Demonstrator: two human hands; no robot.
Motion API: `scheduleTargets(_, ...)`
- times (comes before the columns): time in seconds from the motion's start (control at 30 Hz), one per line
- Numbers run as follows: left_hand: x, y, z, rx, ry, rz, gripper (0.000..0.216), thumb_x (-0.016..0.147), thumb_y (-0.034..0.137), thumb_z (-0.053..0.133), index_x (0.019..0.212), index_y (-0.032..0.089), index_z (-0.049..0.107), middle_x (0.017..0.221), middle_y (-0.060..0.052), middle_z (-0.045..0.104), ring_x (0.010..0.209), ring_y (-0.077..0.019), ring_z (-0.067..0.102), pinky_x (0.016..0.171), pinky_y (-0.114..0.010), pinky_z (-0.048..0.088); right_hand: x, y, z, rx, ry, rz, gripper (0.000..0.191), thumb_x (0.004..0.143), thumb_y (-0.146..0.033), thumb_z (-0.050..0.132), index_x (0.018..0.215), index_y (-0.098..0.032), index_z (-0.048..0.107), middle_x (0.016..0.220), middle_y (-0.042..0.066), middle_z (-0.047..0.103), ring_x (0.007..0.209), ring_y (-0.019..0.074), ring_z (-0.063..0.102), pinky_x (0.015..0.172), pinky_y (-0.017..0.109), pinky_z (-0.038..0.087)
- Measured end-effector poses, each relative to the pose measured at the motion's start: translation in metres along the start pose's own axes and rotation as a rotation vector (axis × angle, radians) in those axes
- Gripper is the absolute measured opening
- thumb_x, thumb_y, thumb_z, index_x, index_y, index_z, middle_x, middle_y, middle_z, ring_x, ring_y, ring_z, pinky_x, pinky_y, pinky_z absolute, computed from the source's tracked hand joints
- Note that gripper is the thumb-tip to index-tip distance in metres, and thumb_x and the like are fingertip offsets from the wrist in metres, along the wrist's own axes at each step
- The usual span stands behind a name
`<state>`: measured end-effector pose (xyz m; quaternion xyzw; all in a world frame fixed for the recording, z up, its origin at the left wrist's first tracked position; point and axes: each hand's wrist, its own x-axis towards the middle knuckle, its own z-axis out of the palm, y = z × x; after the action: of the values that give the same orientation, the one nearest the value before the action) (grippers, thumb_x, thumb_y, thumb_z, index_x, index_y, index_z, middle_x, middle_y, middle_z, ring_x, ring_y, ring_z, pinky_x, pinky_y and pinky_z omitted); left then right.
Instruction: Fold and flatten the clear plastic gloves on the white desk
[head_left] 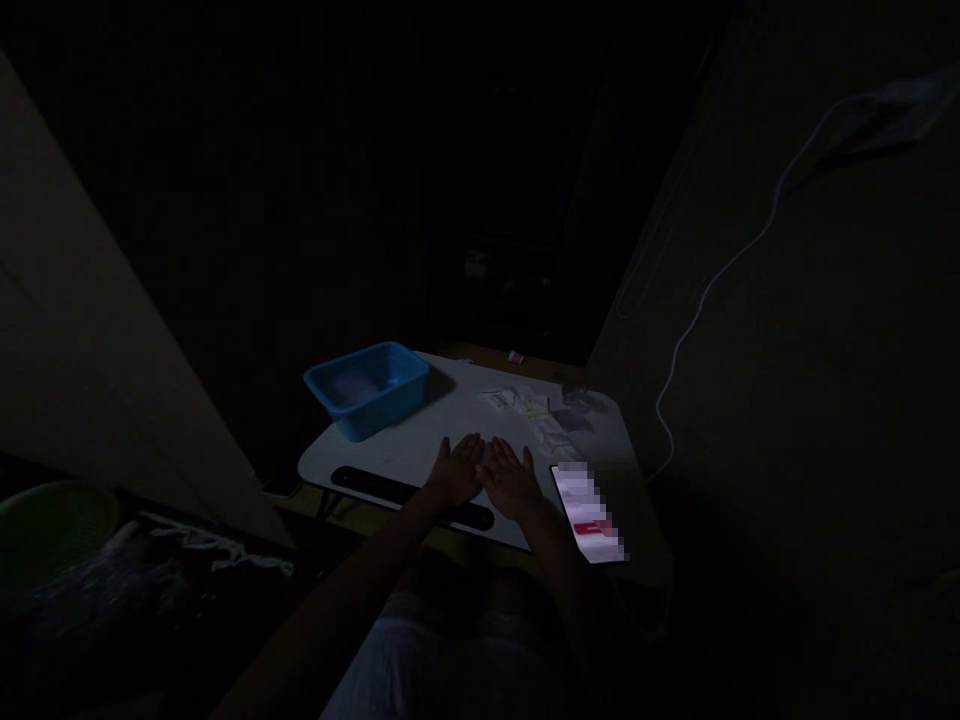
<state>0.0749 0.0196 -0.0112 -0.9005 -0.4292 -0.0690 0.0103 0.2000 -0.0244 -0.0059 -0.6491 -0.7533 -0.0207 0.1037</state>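
Note:
My left hand (456, 472) and my right hand (511, 478) are side by side over the near edge of a small white table (450, 410), fingers stretched out and nothing in them. Whether they touch the tabletop I cannot tell in the dim light. To the right of my right hand lies a phone (589, 512) with its screen lit, partly blurred out. Beyond my hands several small white packets (517, 400) are spread out, next to some clear plastic wrappers (581, 405). At the left of the table stands a blue plastic basin (371, 390).
A dark slot (409, 495) runs along the table's near edge. Behind the table lies a small red and white item (515, 357). A white cable (701, 300) hangs down the right wall. On the floor at left is a green round object (56, 530). The room is very dark.

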Motion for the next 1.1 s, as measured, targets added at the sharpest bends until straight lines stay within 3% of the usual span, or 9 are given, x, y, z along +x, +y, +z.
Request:
scheduleTargets(0.43,0.0,0.001,0.0,-0.006,0.006,0.003,0.052,0.081,0.029,0.028,0.13,0.012,0.028,0.137,-0.012,0.024,0.125,-0.0256,0.021,0.096,-0.055,0.012,0.0,0.001,-0.002,0.022,-0.048,0.012,0.055,0.086,-0.046,0.013,0.131,-0.017,0.025,0.137,0.007,0.023,0.128,0.0176,0.012,0.1,0.047,0.005)
scheduleTargets(0.57,0.0,0.001,0.0,-0.015,0.025,0.002,0.051,0.082,0.03,0.026,0.129,0.011,0.029,0.136,-0.013,0.025,0.124,-0.025,0.022,0.095,-0.056,0.013,0.008,0.01,0.004,0.133,-0.049,0.042,0.05,0.084,-0.046,0.025,0.127,-0.021,0.033,0.136,0.005,0.028,0.126,0.018,0.02,0.1,0.046,0.012)
scheduleTargets(0.73,-0.001,0.0,0.002,-0.02,0.063,0.016,0.052,0.084,0.034,0.023,0.129,0.009,0.029,0.136,-0.015,0.025,0.125,-0.0248,0.022,0.095,-0.056,0.014,0.032,0.036,0.006,0.411,0.033,0.112,0.038,0.074,-0.021,0.046,0.111,-0.021,0.051,0.117,0.003,0.052,0.109,0.014,0.044,0.094,0.028,0.031)
scheduleTargets(0.87,-0.003,0.0,0.002,-0.001,0.077,0.024,0.051,0.084,0.035,0.022,0.129,0.01,0.028,0.136,-0.014,0.025,0.125,-0.0241,0.021,0.095,-0.055,0.015,0.058,0.05,0.005,0.49,-0.062,0.128,0.04,0.063,-0.009,0.051,0.101,-0.02,0.056,0.105,0.003,0.058,0.095,0.0136,0.053,0.082,0.024,0.04)
scheduleTargets(1.0,-0.005,0.001,0.001,0.001,0.085,0.031,0.051,0.084,0.034,0.023,0.131,0.013,0.023,0.137,-0.012,0.025,0.125,-0.0234,0.021,0.096,-0.053,0.016,0.078,0.054,0.004,0.5,-0.181,0.127,0.034,0.058,-0.008,0.056,0.09,-0.019,0.06,0.083,0.0,0.064,0.076,0.0124,0.058,0.066,0.021,0.044)
scheduleTargets(1.1,-0.004,0.0,0.001,-0.008,0.095,0.03,0.053,0.084,0.035,0.024,0.132,0.014,0.018,0.137,-0.011,0.025,0.125,-0.0229,0.021,0.096,-0.052,0.016,0.085,0.056,0.004,0.511,-0.242,0.136,0.026,0.057,-0.008,0.058,0.081,-0.017,0.062,0.078,0.0,0.064,0.073,0.0125,0.058,0.062,0.02,0.043)
